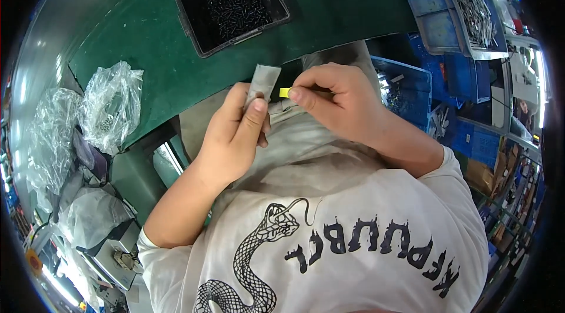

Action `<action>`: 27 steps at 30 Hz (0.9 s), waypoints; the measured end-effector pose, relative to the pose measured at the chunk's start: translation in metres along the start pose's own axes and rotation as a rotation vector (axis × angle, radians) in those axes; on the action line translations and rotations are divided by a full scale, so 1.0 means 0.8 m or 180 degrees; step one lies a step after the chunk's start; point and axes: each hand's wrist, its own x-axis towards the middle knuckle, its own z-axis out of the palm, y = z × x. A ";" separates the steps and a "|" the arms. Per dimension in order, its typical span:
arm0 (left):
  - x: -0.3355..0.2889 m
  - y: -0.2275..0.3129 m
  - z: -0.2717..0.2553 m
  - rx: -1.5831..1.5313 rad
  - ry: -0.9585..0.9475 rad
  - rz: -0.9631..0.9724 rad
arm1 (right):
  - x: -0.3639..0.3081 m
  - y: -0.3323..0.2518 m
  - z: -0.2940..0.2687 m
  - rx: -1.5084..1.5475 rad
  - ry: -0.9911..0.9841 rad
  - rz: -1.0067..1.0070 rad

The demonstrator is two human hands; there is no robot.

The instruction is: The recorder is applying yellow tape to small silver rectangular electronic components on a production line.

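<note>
left hand (232,130) hides the lower end of the flat grey piece (266,79); right hand (341,101) covers some of the yellow bit (283,93); dark pieces (241,11) are too tiny to ID tbh

Yellow tab (284,92), grey piece (265,79), green table (335,12)

Green worktable (335,12) (edge bowed) | shelving (511,137), right | bright strip lights (541,95), both sides

T-shirt (335,201) was off-white, creased and greyish about waist. Short sleeves (456,180) ended near elbows. Black snake print (250,269) wound up left chest, scales cross-hatched. Dark lettering (336,237), edges dripping like wet paint, arced across front. Trousers (197,121) looked beige. Left hand (235,127), right hand (338,98) were bare.
</note>
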 end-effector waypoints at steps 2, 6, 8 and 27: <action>0.000 -0.003 0.000 0.0077 -0.0056 0.0073 | 0.001 0.001 -0.002 0.0023 0.0033 0.0042; 0.002 -0.002 -0.001 0.0309 -0.0109 -0.0042 | 0.003 0.005 -0.002 -0.0072 0.0187 -0.0169; 0.001 -0.001 -0.001 0.0389 -0.0145 -0.0086 | 0.004 0.005 -0.003 -0.0128 0.0274 -0.0269; 0.000 0.000 0.001 0.1035 -0.0005 -0.0009 | 0.007 -0.001 -0.005 -0.0174 0.0116 0.0175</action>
